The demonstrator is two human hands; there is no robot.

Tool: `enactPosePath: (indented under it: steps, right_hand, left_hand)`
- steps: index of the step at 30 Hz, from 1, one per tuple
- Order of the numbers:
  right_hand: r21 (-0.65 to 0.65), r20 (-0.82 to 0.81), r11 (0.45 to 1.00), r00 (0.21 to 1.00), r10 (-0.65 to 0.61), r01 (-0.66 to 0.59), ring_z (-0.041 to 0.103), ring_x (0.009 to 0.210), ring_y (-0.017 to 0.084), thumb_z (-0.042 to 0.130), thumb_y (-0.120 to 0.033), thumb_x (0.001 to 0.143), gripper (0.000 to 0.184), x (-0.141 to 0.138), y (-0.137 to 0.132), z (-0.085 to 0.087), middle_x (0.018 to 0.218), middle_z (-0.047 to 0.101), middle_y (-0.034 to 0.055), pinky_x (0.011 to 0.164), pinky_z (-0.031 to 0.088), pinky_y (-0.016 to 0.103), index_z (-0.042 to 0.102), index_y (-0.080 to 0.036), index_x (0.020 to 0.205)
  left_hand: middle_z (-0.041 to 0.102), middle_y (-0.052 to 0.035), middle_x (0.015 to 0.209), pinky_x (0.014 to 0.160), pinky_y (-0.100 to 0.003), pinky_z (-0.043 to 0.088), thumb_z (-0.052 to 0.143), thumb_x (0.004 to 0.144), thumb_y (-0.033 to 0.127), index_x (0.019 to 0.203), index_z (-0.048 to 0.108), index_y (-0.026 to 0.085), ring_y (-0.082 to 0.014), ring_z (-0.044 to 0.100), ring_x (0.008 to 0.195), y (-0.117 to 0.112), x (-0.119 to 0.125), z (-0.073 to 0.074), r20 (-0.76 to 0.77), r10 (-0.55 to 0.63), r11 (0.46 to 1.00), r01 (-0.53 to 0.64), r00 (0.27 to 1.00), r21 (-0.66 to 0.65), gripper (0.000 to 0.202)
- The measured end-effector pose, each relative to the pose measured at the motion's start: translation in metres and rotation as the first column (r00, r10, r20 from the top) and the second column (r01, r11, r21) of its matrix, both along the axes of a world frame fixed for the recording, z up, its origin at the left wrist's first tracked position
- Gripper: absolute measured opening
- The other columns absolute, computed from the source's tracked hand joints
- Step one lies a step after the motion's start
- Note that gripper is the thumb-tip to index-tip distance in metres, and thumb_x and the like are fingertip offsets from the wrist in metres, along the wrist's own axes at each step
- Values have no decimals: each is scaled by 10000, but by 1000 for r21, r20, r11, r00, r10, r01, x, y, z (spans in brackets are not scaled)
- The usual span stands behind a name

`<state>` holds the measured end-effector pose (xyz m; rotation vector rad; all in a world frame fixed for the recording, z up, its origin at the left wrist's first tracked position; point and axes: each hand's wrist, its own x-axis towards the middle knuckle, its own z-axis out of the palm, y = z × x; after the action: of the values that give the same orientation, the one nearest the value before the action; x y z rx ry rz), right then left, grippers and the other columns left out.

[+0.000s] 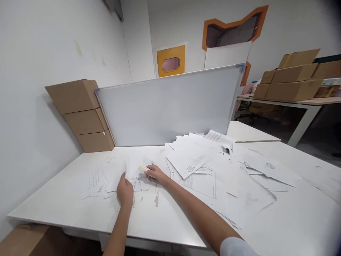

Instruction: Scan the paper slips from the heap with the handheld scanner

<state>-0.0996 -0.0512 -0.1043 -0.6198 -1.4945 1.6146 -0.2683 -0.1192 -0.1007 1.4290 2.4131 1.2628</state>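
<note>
White printed paper sheet (137,182) lies between both hands, nearer the left hand (125,191), whose fingers (122,176) touch its raised edge; the right hand (157,174) has fingers (150,169) pinching a cream paper strip (143,169).

Left hand (124,191) rests on loose papers (137,183) on a white table (53,209). Right hand (157,174) grips a pale slip (143,169). Whiteboard (165,110) stands behind, cardboard boxes (85,121) beside it.

Matt white paper sheets (189,160) across a smooth white tabletop (53,209) (faintly glossy), beside plain brown cardboard boxes (86,122)
</note>
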Motion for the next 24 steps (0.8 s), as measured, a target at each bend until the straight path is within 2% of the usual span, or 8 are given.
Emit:
enactPosePath:
  steps: [4,10,13,18,21,24]
  right_hand:
    - [0,-23,999,999,33,-33,440,412,82,622,-427,744,290,1,1,-2,605,591,9,428,288,223,568,-143,729]
    - [-23,-71,998,996,52,-54,414,361,82,591,-507,757,380,1,5,-5,560,597,21,394,270,232,561,-133,701]
    - [-43,-88,997,995,55,-59,440,370,93,546,-538,778,432,1,6,-6,560,610,44,414,312,238,582,-115,699]
    - [-79,-88,995,994,57,-64,454,370,104,520,-552,800,478,2,10,-9,557,624,48,415,323,239,631,-88,834]
    - [-86,-86,994,995,58,-65,454,371,104,522,-557,798,478,2,13,-13,552,625,47,415,333,237,632,-93,814]
    - [-91,-77,992,994,78,-85,444,356,104,514,-561,799,479,2,15,-16,543,624,48,401,328,238,629,-96,791]
  left_hand:
    - [605,-99,1243,953,-382,455,345,884,127,1276,566,186,-266,561,1142,2,-4,-3,39,-74,997,75,997,-26,454]
    - [595,-37,1270,998,-297,431,375,878,132,1196,627,228,-186,546,1178,8,-13,-9,76,-186,982,187,980,-13,417]
    - [600,-34,1263,1023,-298,411,386,860,118,1162,647,224,-183,533,1195,10,-15,-12,77,-207,978,208,975,-10,413]
    - [628,-47,1216,1032,-358,409,410,815,93,1106,673,208,-227,531,1195,11,-15,-16,51,-221,975,222,974,-15,409]
    - [638,-47,1197,1019,-359,424,406,805,80,1092,678,209,-224,545,1177,11,-15,-18,30,-221,975,222,975,-4,417]
    - [633,-37,1209,1101,-358,331,359,781,9,1072,686,211,-191,515,1214,11,-14,-19,-10,-226,974,226,974,13,482]
